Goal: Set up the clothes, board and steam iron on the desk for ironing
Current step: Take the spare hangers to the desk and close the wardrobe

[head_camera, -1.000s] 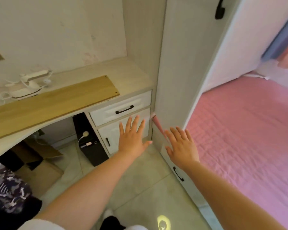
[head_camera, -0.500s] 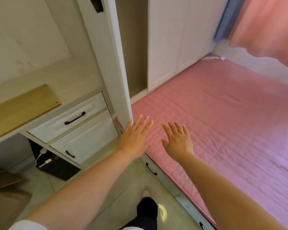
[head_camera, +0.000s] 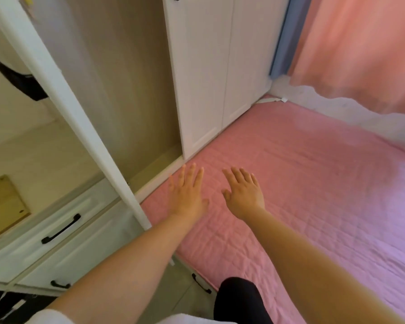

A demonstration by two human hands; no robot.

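Soft daylight, blurred wide-angle edges

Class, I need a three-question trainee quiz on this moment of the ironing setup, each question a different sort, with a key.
1. True or false: the left hand grips a drawer handle.
2. Over which surface do both hands hover? A) pink quilted bed cover B) light wooden board C) white panelled wardrobe door
3. Fill in: the right hand holds ____.

Key: 1 false; 2 A; 3 nothing.
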